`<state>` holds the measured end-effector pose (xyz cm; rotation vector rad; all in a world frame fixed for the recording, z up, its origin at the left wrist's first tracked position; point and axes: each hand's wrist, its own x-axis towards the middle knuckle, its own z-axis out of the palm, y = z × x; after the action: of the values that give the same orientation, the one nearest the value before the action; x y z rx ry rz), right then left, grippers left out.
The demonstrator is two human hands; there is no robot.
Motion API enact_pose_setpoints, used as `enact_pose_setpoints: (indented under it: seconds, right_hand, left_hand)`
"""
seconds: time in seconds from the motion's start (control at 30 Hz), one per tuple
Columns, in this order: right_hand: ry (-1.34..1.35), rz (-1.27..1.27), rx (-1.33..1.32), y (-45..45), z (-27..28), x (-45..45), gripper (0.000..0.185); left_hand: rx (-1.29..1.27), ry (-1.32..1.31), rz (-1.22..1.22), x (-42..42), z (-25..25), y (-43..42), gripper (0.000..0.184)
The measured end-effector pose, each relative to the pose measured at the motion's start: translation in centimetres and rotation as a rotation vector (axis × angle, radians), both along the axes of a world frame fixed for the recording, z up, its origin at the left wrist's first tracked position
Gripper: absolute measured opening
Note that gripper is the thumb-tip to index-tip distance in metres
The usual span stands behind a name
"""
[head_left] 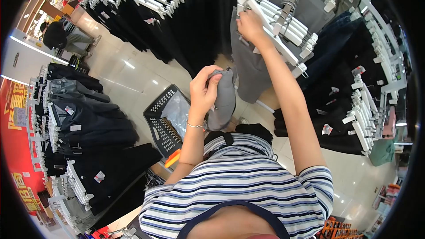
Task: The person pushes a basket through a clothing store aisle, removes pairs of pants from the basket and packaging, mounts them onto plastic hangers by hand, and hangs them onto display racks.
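My left hand (205,89) is closed on a bunched pair of grey trousers (225,97), thumb on top of the cloth, in front of my body. Farther forward, my right hand (250,25) is closed at the clip end of a white trouser hanger (275,33) on the rack. Other grey trousers (253,68) hang from that hanger, below my right hand. My right fingertips are partly hidden, so their exact grip on hanger and cloth is unclear.
A black shopping basket (160,126) with a clear plastic bag (177,113) stands left of me. Racks of dark trousers (172,31) stand ahead, with more dark clothes (88,124) to the left and black trousers (330,115) right. A person (57,35) bends over far left.
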<state>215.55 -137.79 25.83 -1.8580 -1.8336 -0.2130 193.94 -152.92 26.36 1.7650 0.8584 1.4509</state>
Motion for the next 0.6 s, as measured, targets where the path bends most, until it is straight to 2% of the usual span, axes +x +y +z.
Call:
enact_pose_setpoints:
  seconds: [0.1, 0.2, 0.23, 0.3, 0.37, 0.47, 0.5, 0.53, 0.6]
  right_hand:
    - [0.085, -0.109, -0.065, 1.1, -0.8, -0.2, 0.021]
    - [-0.023, -0.016, -0.212, 0.8, -1.3, -0.2, 0.021]
    - [-0.077, 0.018, -0.268, 0.2, -0.8, -0.2, 0.027]
    - [0.111, 0.067, -0.411, -0.4, 0.7, 0.1, 0.030]
    - [0.307, 0.118, -0.518, 0.2, -0.3, 1.6, 0.035]
    - [0.560, 0.228, -0.636, -1.2, 0.9, 1.8, 0.035]
    - [0.422, 0.258, -0.599, -1.7, 1.0, 1.7, 0.038]
    - [0.397, 0.247, -0.625, -2.8, 2.3, 1.0, 0.042]
    - [0.542, 0.382, -0.687, -4.0, 2.7, 0.3, 0.044]
  left_hand:
    - [-0.085, -0.119, 0.006, -0.6, -1.0, 0.9, 0.011]
    - [-0.135, -0.153, -0.004, -0.9, -1.9, 1.9, 0.013]
    - [-0.131, -0.144, -0.006, -0.9, -2.2, 2.1, 0.013]
    - [-0.117, -0.119, -0.003, -0.8, -2.3, 2.3, 0.013]
    - [-0.097, -0.084, 0.002, -0.7, -1.9, 2.2, 0.013]
    - [-0.145, -0.092, -0.046, -0.4, -2.3, 2.4, 0.013]
    - [-0.141, -0.084, -0.039, -0.2, -2.3, 2.5, 0.013]
    - [-0.138, -0.078, -0.032, -0.1, -2.4, 2.6, 0.013]
    - [-0.146, -0.081, -0.020, 0.2, -2.6, 2.6, 0.012]
